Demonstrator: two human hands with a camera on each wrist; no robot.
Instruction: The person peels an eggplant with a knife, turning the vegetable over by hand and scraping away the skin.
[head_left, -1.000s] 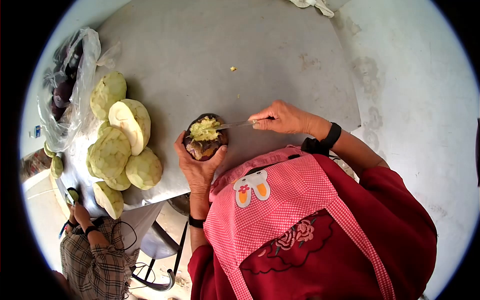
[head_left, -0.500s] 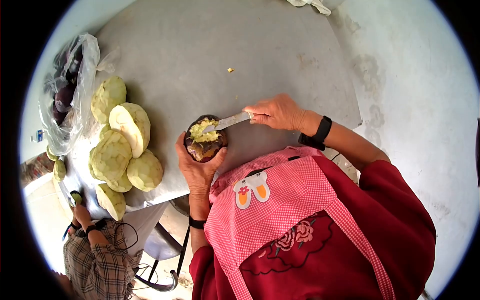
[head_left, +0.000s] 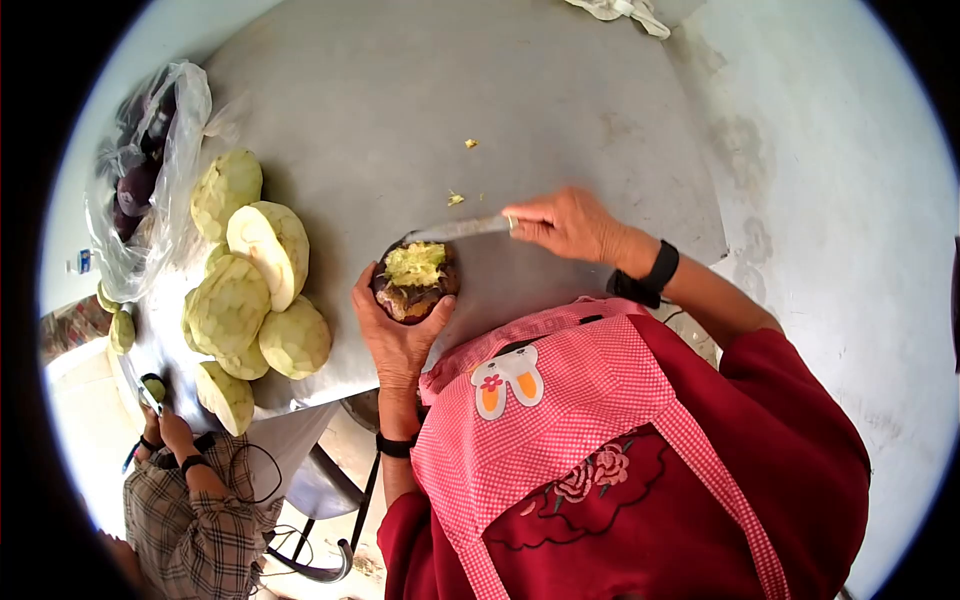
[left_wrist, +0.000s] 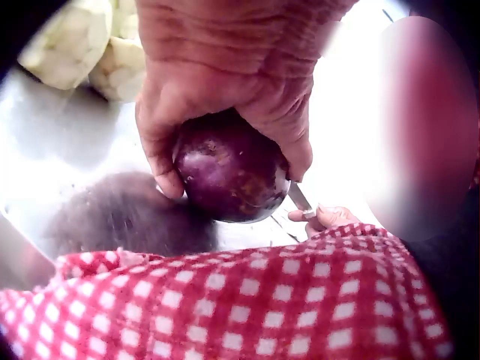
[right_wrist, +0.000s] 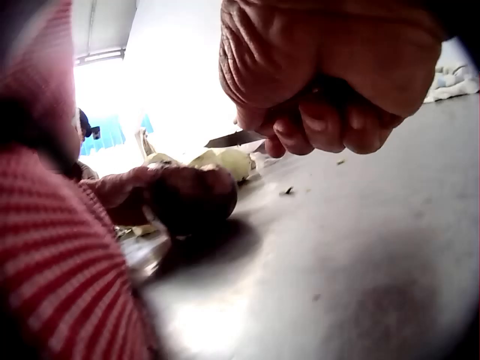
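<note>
A round purple eggplant [head_left: 412, 280] is gripped by my left hand [head_left: 392, 335], thumb on one side and fingers on the other. Its upper end is cut away, baring pale yellow-green flesh; the rest of the skin is dark and glossy in the left wrist view [left_wrist: 229, 169]. My right hand [head_left: 572, 228] holds a knife [head_left: 465, 229] by its handle, fingers curled tightly in the right wrist view. The blade lies across the far edge of the eggplant, its tip close to the skin there.
Several peeled eggplants [head_left: 228, 305], one cut flat, are piled to the left on the metal table [head_left: 560, 100]. Behind them is a plastic bag [head_left: 185, 120] of unpeeled ones. Small scraps [head_left: 456, 199] lie beyond my hands. Another person [head_left: 200, 500] works at the lower left.
The knife has moved from the cut flesh to the eggplant's far edge. A fresh scrap lies on the table beyond it. My left hand keeps its grip in place.
</note>
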